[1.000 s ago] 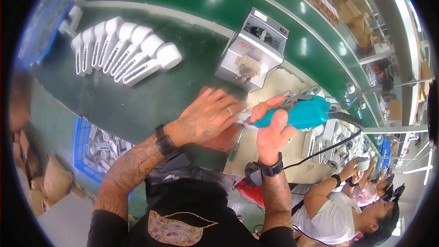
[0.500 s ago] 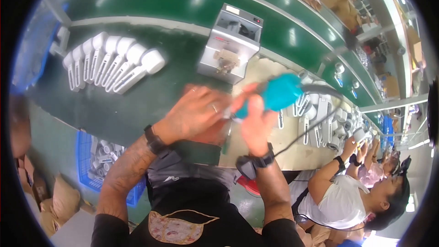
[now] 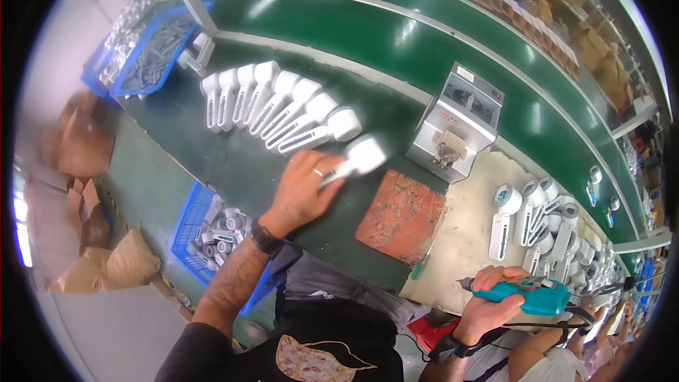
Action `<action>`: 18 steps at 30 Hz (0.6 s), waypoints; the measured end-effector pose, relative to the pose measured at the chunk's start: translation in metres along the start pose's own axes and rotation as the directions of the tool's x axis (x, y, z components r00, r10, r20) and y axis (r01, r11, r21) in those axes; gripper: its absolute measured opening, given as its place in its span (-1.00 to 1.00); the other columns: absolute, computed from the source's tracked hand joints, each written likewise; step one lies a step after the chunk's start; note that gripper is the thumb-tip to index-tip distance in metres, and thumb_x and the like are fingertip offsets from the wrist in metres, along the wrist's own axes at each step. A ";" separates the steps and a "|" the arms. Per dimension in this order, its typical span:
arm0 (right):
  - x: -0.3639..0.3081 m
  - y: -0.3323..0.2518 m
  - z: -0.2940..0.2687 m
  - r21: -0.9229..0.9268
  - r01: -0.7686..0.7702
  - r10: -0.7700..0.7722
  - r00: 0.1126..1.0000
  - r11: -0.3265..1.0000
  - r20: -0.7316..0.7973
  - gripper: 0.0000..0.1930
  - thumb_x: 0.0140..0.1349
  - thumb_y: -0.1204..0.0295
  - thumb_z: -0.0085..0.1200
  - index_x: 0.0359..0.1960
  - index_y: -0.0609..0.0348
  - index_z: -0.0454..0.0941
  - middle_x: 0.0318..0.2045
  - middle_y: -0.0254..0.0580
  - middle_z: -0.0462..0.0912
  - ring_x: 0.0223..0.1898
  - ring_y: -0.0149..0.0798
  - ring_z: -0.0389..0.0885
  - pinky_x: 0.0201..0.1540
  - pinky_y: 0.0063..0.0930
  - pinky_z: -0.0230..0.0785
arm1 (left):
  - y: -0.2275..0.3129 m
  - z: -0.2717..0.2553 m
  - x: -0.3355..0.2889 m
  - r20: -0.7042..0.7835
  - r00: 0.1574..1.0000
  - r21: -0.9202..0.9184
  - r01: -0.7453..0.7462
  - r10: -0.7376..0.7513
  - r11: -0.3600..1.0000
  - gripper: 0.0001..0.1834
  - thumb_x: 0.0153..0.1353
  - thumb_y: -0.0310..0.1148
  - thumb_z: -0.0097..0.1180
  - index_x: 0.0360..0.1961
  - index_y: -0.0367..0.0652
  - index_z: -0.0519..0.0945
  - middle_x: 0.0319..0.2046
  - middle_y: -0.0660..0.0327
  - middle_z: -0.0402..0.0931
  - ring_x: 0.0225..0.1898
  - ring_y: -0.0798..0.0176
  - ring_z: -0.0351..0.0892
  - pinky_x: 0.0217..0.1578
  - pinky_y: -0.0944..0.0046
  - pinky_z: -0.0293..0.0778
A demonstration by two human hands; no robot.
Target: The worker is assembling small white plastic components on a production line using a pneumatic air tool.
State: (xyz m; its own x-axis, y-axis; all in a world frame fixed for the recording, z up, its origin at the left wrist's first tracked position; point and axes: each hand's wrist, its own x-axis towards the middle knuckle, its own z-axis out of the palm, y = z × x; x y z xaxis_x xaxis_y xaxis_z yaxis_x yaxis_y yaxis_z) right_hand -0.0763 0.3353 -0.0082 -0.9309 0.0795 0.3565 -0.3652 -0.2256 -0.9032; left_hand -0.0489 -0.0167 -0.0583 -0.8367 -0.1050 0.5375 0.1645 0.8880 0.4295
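My left hand (image 3: 305, 187) is closed around the handle of a white round-headed device (image 3: 366, 154). Its head points away from me, a little short of the right end of a fanned row of similar white devices (image 3: 284, 83) on the green bench. My right hand (image 3: 495, 304) grips a teal electric screwdriver (image 3: 530, 297) over the near right bench edge. The driver's tip points left, touching nothing, and a dark cable leaves its rear end.
A grey metal screw feeder (image 3: 460, 117) stands behind a worn red mat (image 3: 400, 216). More white devices (image 3: 501, 223) crowd the cardboard-covered right side. Blue baskets (image 3: 185, 230) of parts sit at left. A co-worker (image 3: 548, 354) is close at lower right.
My hands were together before the feeder and have moved apart. The left carries the white device toward the row; the right has drawn the screwdriver right and nearer. The view has shifted left.
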 end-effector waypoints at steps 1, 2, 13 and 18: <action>-0.001 0.001 0.000 -0.016 0.008 -0.008 1.000 1.000 0.017 -0.30 0.33 -0.30 -0.04 -0.10 0.24 0.36 -0.62 -0.32 0.32 -0.61 -0.39 0.28 -0.53 -0.51 0.15 | -0.013 0.002 -0.005 0.075 0.997 0.106 0.008 -0.017 0.994 -0.53 0.09 -0.33 0.39 0.05 -0.13 0.59 -0.01 0.11 0.52 0.09 -0.07 0.45 0.11 -0.03 0.36; -0.002 0.002 0.001 -0.037 0.018 -0.017 0.999 0.999 0.030 -0.29 0.33 -0.29 -0.02 -0.11 0.27 0.35 -0.63 -0.30 0.34 -0.63 -0.38 0.30 -0.54 -0.50 0.17 | -0.011 0.000 -0.001 0.073 0.997 0.107 0.005 -0.013 0.994 -0.53 0.09 -0.33 0.39 0.05 -0.13 0.59 -0.01 0.11 0.52 0.09 -0.07 0.45 0.11 -0.03 0.36; -0.009 0.002 0.009 -0.038 -0.044 0.047 0.996 0.998 0.076 -0.20 0.21 -0.35 0.06 -0.10 0.30 0.33 -0.63 -0.22 0.41 -0.61 -0.30 0.44 -0.53 -0.45 0.31 | -0.011 -0.007 0.010 0.020 0.997 0.266 0.069 -0.077 0.962 -0.41 0.07 -0.19 0.40 0.11 -0.12 0.49 0.11 0.08 0.43 0.23 -0.09 0.34 0.27 -0.15 0.15; -0.007 -0.003 0.013 -0.041 -0.050 0.053 0.996 0.998 0.073 -0.21 0.19 -0.34 0.09 -0.10 0.31 0.35 -0.63 -0.22 0.41 -0.61 -0.29 0.45 -0.54 -0.45 0.31 | -0.018 0.001 0.008 -0.032 0.994 0.245 0.108 -0.103 0.964 -0.40 0.06 -0.19 0.41 0.11 -0.13 0.50 0.12 0.06 0.42 0.22 -0.12 0.34 0.25 -0.14 0.18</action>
State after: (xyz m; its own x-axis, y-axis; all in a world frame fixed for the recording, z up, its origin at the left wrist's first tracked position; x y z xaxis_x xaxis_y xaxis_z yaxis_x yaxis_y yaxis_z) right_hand -0.0689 0.3223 -0.0049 -0.9458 -0.0037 0.3248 -0.3183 -0.1890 -0.9290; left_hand -0.0595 -0.0330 -0.0623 -0.8321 -0.2103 0.5132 -0.0596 0.9539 0.2942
